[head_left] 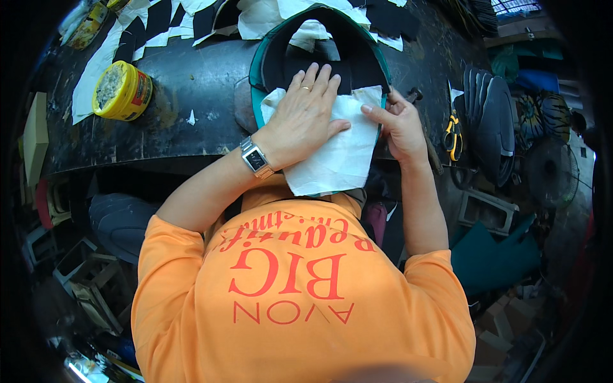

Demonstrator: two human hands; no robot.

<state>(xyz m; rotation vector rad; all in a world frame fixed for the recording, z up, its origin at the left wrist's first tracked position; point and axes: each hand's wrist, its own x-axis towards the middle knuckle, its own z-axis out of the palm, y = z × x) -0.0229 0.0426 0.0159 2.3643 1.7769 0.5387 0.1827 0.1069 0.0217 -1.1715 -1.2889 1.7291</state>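
Observation:
A curved black piece with a green outer edge (pixel 273 60) stands at the table's front edge, with a large opening in its upper part; its exact kind is unclear. Across its lower half lies a white cloth-like sheet (pixel 335 163), hanging down toward my shirt. My left hand (pixel 305 118) rests flat on the sheet and the black lining, fingers stretched upward. At the right side, my right hand (pixel 402 127) pinches the green edge, its thumb over the sheet's border and its fingers partly hidden behind.
A yellow tub (pixel 124 91) of pale paste stands on the dark table (pixel 185 76) at left. White and black scraps (pixel 156 32) lie along the back. To the right are yellow-handled scissors (pixel 453 137), stacked dark curved pieces (pixel 495 127) and a fan (pixel 552 172).

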